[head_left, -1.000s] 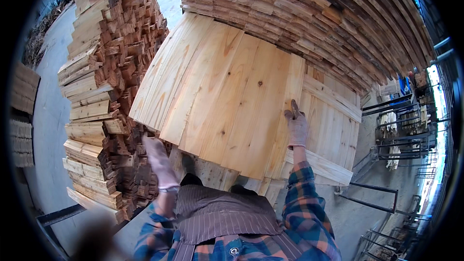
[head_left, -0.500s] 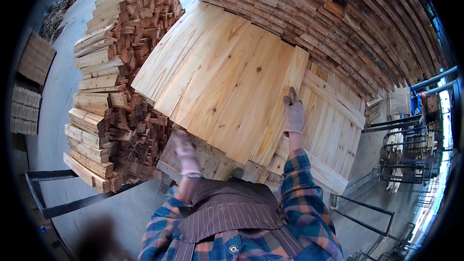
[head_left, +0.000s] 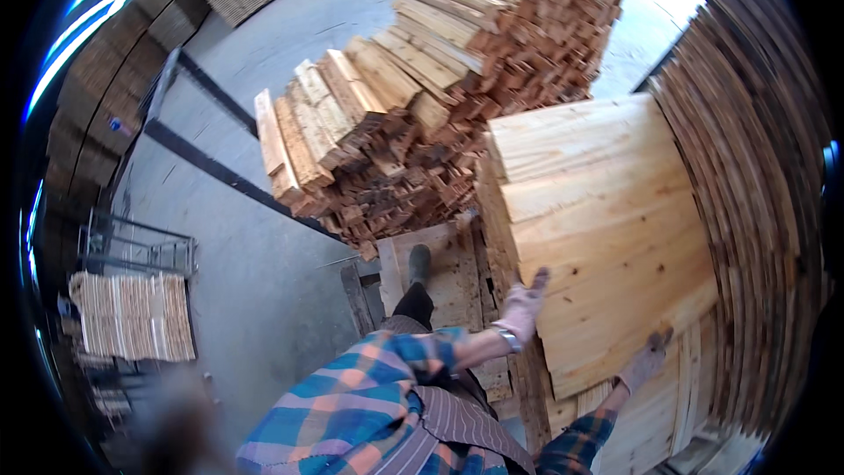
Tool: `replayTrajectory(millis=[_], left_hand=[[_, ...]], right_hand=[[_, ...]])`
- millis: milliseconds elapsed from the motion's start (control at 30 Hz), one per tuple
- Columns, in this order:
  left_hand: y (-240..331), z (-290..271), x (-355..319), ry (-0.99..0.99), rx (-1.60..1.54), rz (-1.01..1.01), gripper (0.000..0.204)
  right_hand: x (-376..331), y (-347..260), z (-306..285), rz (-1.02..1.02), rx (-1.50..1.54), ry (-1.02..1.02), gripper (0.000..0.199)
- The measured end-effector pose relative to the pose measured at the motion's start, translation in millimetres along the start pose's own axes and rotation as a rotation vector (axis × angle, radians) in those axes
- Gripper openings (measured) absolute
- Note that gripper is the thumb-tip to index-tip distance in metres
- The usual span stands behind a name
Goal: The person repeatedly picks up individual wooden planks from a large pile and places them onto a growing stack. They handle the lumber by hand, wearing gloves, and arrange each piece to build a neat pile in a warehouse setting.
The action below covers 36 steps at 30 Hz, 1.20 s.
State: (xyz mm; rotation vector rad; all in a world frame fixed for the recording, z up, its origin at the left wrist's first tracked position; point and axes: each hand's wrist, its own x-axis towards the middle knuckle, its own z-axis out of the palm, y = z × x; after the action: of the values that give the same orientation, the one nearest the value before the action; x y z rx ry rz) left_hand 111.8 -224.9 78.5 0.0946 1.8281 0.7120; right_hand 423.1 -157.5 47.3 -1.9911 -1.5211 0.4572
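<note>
Your left hand (head_left: pixel 522 303), gloved, lies flat with its fingers spread on the near left edge of the boards (head_left: pixel 607 229), a stack of pale planks lying side by side as one broad sheet. Your right hand (head_left: pixel 646 359), also gloved, grips the stack's lower edge further right; its fingers curl onto the wood, but you cannot tell how far they close around it. The boards sit tilted, just right of centre, between the two hands and the tall wall of stacked planks (head_left: pixel 756 193) that curves along the right side.

To the left of the boards rises a rough pile of reddish offcuts (head_left: pixel 422 114). Below it your foot (head_left: pixel 419 264) stands on a pallet (head_left: pixel 448 273). Further left lies grey concrete floor (head_left: pixel 255 264), with a metal cart (head_left: pixel 132 251) and a low bundle of slats (head_left: pixel 132 317) beside it.
</note>
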Motion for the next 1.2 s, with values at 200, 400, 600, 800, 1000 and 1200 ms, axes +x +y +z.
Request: replayTrajectory(millis=[200, 400, 600, 800, 1000, 1200], left_hand=[[-28.5, 12.6, 36.5, -0.018, 0.137, 0.194, 0.084], [-31.3, -148.8, 100.7, -0.180, -0.417, 0.185, 0.083], [24.1, -352.7, 248.4, 0.633, -0.663, 0.580, 0.018], [104.8, -454.1, 341.9, 0.465, -1.116, 0.727, 0.087], [169.3, -433.8, 327.4, 0.805, -0.229, 0.348, 0.104], [138.9, -432.9, 341.7, 1.036, -0.141, 0.202, 0.095]], right_hand=[[21.1, -33.1, -11.5, 0.229, -0.249, -0.198, 0.051], [-39.5, -228.3, 29.7, -0.185, 0.441, -0.177, 0.054], [-118.9, -399.4, 264.7, 0.132, 0.748, -1.121, 0.057], [-120.1, -494.9, 530.0, 0.523, 0.833, -1.418, 0.044], [-151.1, -512.6, 663.5, -0.033, 0.632, -1.246, 0.034], [-177.3, -533.1, 634.5, 0.271, 0.754, -1.370, 0.044]])
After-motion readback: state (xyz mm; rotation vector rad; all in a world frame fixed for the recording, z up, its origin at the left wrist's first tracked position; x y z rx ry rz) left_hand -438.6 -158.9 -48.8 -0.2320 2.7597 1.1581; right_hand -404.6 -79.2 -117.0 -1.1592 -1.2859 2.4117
